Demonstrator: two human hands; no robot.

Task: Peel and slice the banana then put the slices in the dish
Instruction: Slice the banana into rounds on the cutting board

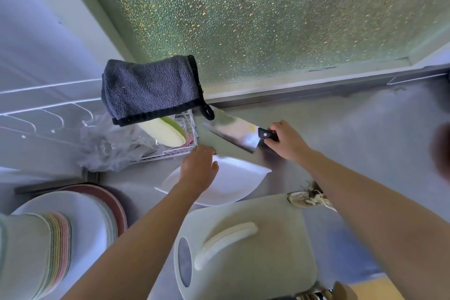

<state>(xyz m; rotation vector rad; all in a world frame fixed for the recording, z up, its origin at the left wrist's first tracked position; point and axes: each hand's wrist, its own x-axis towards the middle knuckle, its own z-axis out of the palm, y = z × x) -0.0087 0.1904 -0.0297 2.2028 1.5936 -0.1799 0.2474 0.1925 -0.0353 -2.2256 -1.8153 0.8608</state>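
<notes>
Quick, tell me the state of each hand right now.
Left hand: fingers curled over the far rim of the dish, holding it.
Right hand: closed around the handle of the knife.

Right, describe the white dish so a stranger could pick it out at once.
On the grey steel counter, look just beyond the white plastic cutting board that carries the peeled banana. The white leaf-shaped dish lies there under the left hand. Unlike the round stacked plates to its left, it has pointed ends.
</notes>
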